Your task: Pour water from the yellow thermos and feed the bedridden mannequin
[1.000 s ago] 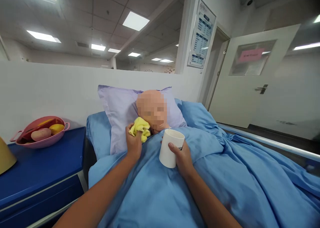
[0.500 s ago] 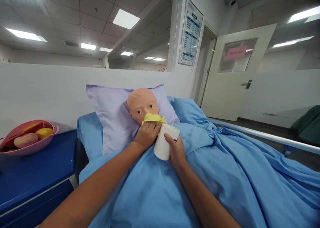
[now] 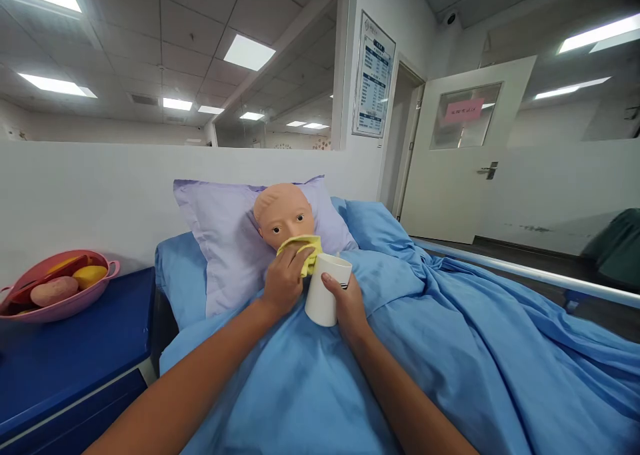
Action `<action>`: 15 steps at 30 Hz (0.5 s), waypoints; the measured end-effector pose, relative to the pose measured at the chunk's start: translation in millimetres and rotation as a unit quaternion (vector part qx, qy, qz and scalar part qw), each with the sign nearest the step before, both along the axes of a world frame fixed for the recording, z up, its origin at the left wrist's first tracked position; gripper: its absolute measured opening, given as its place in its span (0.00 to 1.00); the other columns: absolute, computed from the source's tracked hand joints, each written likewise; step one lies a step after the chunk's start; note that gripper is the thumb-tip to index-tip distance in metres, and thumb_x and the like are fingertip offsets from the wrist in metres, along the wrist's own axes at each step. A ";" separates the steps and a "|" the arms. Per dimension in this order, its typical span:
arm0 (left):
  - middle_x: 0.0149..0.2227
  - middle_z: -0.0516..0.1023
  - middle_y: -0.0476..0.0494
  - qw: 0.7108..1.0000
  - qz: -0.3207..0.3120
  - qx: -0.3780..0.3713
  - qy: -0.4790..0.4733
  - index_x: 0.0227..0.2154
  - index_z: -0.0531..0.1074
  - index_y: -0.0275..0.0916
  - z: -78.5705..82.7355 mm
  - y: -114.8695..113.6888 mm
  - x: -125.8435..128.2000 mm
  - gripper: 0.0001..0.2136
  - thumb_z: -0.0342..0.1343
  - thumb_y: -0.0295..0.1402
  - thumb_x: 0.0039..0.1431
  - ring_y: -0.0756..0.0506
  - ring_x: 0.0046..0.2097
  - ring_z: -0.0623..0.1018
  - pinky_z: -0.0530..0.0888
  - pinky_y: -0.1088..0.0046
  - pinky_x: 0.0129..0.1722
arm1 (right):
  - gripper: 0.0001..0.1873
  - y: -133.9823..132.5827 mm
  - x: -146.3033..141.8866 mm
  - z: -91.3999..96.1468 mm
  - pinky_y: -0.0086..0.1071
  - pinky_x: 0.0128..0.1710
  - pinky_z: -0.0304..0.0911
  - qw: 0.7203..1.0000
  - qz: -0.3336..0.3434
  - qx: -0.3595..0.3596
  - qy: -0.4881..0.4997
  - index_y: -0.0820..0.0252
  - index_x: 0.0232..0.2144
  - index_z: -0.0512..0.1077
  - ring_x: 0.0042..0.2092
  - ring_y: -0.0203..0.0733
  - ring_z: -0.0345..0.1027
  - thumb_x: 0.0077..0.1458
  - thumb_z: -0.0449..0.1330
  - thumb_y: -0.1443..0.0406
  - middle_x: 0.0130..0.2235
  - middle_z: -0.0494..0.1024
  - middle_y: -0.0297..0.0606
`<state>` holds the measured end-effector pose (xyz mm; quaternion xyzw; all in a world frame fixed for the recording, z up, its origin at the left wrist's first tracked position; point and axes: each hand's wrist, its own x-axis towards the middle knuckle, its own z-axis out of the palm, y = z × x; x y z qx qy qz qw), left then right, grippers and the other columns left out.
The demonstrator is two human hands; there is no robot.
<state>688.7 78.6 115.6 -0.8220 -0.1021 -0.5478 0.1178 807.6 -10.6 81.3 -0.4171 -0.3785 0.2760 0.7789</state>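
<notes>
The yellow cloth point(image 3: 301, 248) has slid from the dummy point(image 3: 283, 212)'s cheek onto its mouth and chin, up at the head end of the bed point(image 3: 465, 355), so the wiping's on the lips now. My left hand point(image 3: 281, 283) grips it bunched up. My right hand point(image 3: 346, 303) is wrapped round the white cup point(image 3: 324, 298), which touches the cloth. Can't see inside the cup. The pink bowl point(image 3: 65, 306) at the tabletop point(image 3: 75, 358)'s far edge holds fruit point(image 3: 50, 290).

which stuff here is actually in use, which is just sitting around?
In use: left hand pressing yellow cloth to the manikin; right hand holding white cup.
Lying about: pink fruit basket, blue bedside cabinet, wall chart.
</notes>
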 end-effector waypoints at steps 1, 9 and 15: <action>0.54 0.74 0.37 1.000 0.004 0.019 -0.002 0.55 0.68 0.36 6.4 0.0 2.7 0.20 0.42 0.20 0.63 0.44 0.58 0.72 0.73 0.64 0.57 | 0.30 0.7 0.6 -1.0 0.35 0.33 0.70 1.000 0.001 0.002 -0.001 0.56 0.47 0.73 0.37 0.45 0.75 0.43 0.71 0.50 0.42 0.81 0.38; 0.35 0.77 0.40 0.966 0.189 0.178 0.020 0.49 0.71 0.34 -2.1 8.3 26.7 0.12 0.51 0.29 0.65 0.42 0.39 0.78 0.76 0.65 0.41 | 0.31 2.2 1.1 -1.5 0.37 0.37 0.73 0.999 0.004 0.002 0.040 0.56 0.48 0.72 0.39 0.47 0.77 0.43 0.72 0.50 0.42 0.82 0.38; 0.38 0.79 0.39 0.970 0.183 0.157 0.023 0.49 0.71 0.33 -25.9 2.0 14.9 0.12 0.48 0.29 0.67 0.43 0.40 0.78 0.75 0.66 0.42 | 0.33 0.8 -1.2 1.3 0.38 0.40 0.74 0.999 0.005 0.002 0.040 0.57 0.49 0.72 0.44 0.49 0.77 0.43 0.72 0.51 0.46 0.82 0.41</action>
